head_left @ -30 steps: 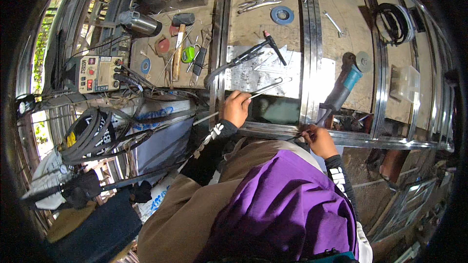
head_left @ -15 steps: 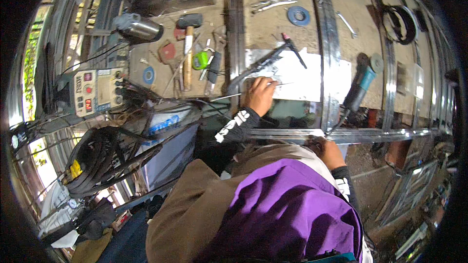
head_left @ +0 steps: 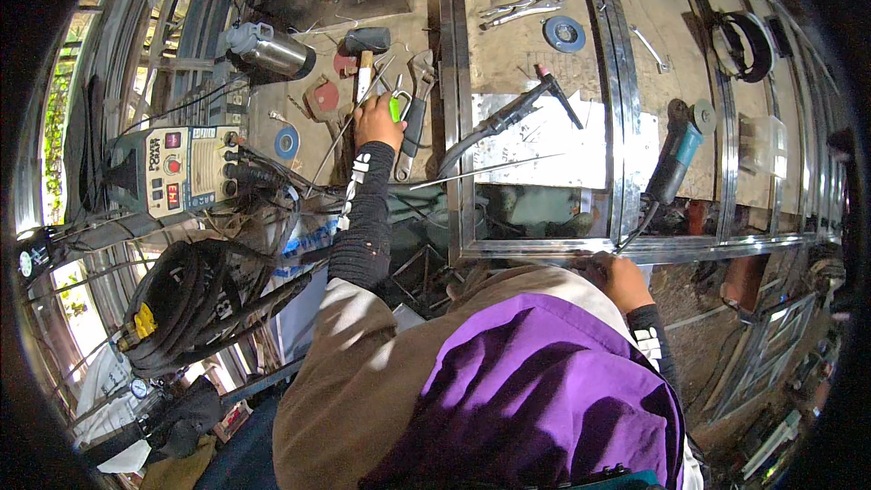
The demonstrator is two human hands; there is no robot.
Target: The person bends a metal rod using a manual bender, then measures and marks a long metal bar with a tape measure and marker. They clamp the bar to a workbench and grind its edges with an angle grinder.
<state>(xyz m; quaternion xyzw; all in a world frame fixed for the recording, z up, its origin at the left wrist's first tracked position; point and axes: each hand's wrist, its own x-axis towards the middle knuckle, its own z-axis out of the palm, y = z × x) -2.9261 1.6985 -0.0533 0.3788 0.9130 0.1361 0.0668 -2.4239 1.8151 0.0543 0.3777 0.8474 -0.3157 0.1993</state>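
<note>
My left hand [head_left: 379, 123] is over the tools at the left of the bench, its fingers curled round a bright green tape measure [head_left: 395, 110], which they partly cover. Under and beside that hand lies a hammer [head_left: 365, 73] with a dark head and wooden handle. An adjustable wrench [head_left: 413, 132] with a dark grip lies just to its right. My right hand [head_left: 624, 283] rests low by the near rail of a shiny steel frame [head_left: 544, 249]; its fingertips are in shadow. A thin metal rod [head_left: 490, 171] lies across the frame's left bar.
A welding torch [head_left: 508, 118] lies on a white sheet [head_left: 535, 168]. Right of it is an angle grinder [head_left: 673, 159]. Locking pliers [head_left: 522, 9] and a blue disc [head_left: 563, 34] lie farther back. A welding machine [head_left: 172, 168] and steel bottle [head_left: 272, 52] stand left.
My left hand has left the thin rod near the torch and moved left and away from me onto the tape measure. My right hand stays by the near rail. The view has shifted slightly.
</note>
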